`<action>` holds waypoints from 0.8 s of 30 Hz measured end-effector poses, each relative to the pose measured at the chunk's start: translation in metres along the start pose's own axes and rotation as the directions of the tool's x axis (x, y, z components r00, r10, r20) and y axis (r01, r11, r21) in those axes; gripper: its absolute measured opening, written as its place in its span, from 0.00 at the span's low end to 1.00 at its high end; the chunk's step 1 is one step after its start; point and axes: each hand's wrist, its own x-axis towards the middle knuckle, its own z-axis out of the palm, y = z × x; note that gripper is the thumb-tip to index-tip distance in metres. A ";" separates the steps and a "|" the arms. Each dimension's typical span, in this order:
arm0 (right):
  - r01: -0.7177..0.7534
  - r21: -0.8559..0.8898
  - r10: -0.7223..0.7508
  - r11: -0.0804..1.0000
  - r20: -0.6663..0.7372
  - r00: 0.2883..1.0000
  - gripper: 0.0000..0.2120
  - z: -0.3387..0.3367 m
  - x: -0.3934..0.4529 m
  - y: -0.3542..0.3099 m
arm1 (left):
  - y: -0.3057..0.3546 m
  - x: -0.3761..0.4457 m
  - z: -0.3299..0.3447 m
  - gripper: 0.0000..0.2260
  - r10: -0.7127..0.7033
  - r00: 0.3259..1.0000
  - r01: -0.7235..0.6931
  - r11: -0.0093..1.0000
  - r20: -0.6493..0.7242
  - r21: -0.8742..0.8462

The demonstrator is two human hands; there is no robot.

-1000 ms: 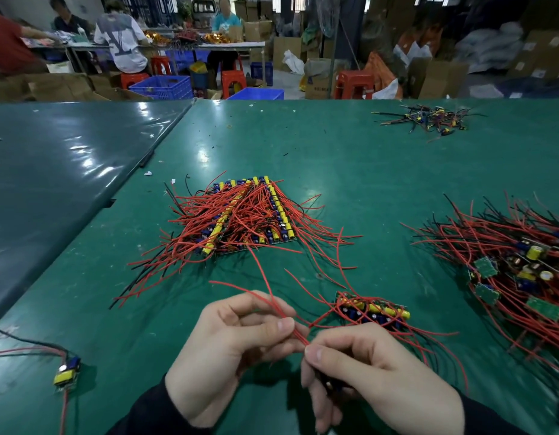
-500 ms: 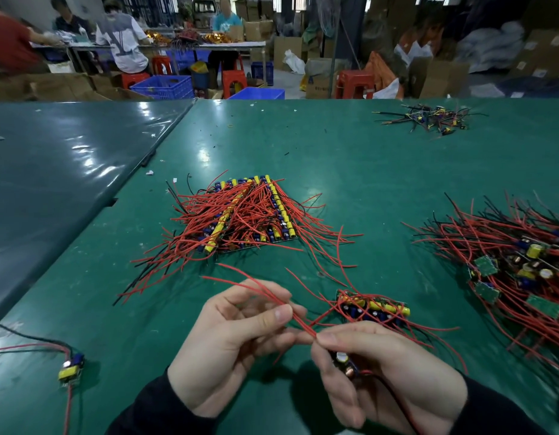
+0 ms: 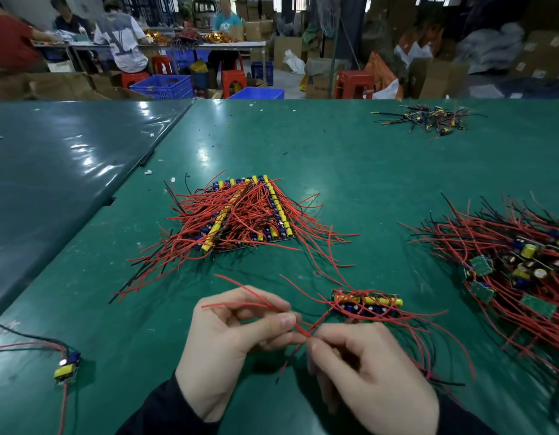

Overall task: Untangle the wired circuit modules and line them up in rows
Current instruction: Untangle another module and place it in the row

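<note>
My left hand pinches several thin red wires between thumb and fingers near the table's front. My right hand curls round the module those wires belong to; the module itself is hidden inside the fingers. Just behind my right hand lies a short row of modules with yellow and blue parts. Farther back in the middle sits a lined-up stack of modules with red wires fanning out. A tangled heap of modules with green boards lies at the right.
A single module with red and black leads lies at the front left. A small dark pile of parts sits at the far right of the green table. A second table adjoins on the left. People work at a bench behind.
My left hand has lifted and drawn the red wires up and to the left. My right hand turned, so the module seen in its fingers half a second ago is now hidden.
</note>
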 end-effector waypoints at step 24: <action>-0.160 0.374 0.038 0.914 0.314 0.949 0.09 -0.003 0.000 -0.011 | 0.008 0.007 -0.012 0.23 -0.134 0.986 0.138 0.990 0.102 -0.033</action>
